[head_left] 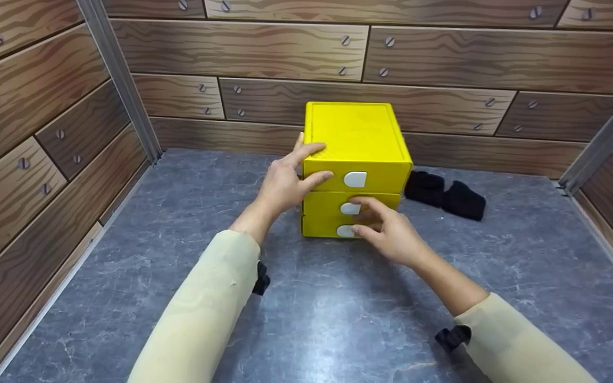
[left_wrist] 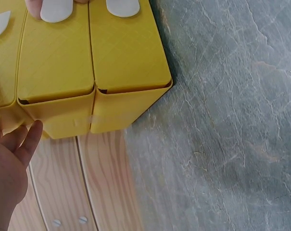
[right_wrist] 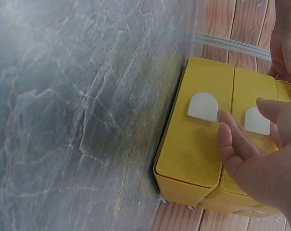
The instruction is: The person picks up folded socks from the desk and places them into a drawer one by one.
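A yellow box of three stacked drawers (head_left: pixel 357 133) stands with white rounded pulls on its front. My left hand (head_left: pixel 283 183) rests against its left side near the top, one finger across the top edge and the thumb along the front of the top drawer. At the front, my right hand (head_left: pixel 391 234) has its fingers parted around the middle drawer's pull (right_wrist: pixel 256 120). Its index finger is by the upper edge of that pull, while the thumb is beside the bottom drawer's pull (right_wrist: pixel 203 107). The drawers look closed; some right fingers are hidden in the head view.
Black folded cloth-like pieces (head_left: pixel 445 196) lie to the right of the box. Wood-patterned walls (head_left: pixel 264 50) with metal corner strips (head_left: pixel 120 80) enclose the grey marbled surface (head_left: pixel 296 319) on the left, back and right.
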Tool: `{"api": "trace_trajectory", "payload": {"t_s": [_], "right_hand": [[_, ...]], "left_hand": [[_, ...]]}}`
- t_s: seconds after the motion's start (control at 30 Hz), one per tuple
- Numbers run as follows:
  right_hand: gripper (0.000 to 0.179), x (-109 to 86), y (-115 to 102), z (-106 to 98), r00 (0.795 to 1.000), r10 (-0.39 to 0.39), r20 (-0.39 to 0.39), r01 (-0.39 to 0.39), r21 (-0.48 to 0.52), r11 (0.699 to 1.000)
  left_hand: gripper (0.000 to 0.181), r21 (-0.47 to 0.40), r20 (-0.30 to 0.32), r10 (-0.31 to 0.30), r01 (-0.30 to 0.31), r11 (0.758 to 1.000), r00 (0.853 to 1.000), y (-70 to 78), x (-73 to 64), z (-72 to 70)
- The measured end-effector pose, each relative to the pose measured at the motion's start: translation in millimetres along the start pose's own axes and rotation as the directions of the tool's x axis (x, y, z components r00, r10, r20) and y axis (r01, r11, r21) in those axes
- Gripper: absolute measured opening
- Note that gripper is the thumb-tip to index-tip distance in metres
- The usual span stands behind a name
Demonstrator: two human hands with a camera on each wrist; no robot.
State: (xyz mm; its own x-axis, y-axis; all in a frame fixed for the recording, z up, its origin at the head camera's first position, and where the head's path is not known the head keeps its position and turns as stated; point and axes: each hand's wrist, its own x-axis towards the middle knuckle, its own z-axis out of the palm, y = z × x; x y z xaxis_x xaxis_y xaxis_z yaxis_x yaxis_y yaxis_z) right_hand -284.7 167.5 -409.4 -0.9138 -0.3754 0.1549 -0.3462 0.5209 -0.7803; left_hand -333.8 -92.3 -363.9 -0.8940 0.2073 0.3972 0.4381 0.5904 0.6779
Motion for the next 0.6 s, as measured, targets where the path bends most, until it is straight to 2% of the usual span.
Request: {"api": "trace_trajectory", "payload": {"t_s": [0.37,0.6], "right_hand": [[0.049,2.5,0.8,-0.8,0.999,0.030,0.037,-0.030,-0.015,0.999],[0.060,-3.6,3.6,-5.3,0.997,-0.015,0.081,0.014,0.017,1.000]], "left_hand": [[0.066,-0.004,0.002,-0.007,0.007,1.000,1.000,-0.3,-0.8,-1.0],[0.065,-0.003,-0.003,-0.001,0.001,1.000,1.000,1.2,-0.3,0.2]]}}
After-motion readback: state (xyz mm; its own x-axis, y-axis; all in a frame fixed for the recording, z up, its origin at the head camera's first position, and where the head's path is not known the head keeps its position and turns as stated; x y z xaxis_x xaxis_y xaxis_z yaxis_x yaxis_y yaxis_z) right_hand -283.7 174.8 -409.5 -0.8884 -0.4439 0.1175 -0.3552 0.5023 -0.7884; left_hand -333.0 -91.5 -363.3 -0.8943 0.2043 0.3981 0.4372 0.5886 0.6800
